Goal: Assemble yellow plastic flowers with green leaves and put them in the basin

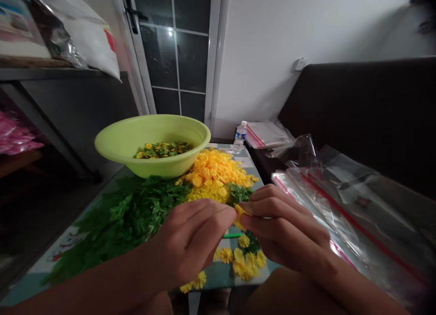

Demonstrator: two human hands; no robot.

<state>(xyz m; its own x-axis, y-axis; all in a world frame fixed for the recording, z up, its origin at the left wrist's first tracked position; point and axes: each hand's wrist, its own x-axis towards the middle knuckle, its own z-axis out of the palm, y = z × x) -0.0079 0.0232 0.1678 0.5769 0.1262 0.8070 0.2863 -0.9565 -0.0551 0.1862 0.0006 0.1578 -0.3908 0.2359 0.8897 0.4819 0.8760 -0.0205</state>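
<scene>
Near the table's front, my left hand (199, 233) and my right hand (281, 222) meet fingertip to fingertip. A small yellow artificial flower (240, 216) is pinched between them; my fingers cover part of it. Just below sits a thin green stem (232, 236), its left end hidden behind my left hand. Loose yellow flower heads (248, 265) lie on the table under my hands. Beyond them rises a heap of orange-yellow flower pieces (218, 167), with finer yellow pieces (209, 193) in front. Green artificial leaves (136, 206) spread out left of my left hand.
A lime-green basin (153, 124) holding mixed green and yellow pieces stands at the table's far left. A water bottle (240, 137) is at the far right corner. Clear plastic bags (334, 206) cover the dark seat to the right. A door (173, 47) stands behind.
</scene>
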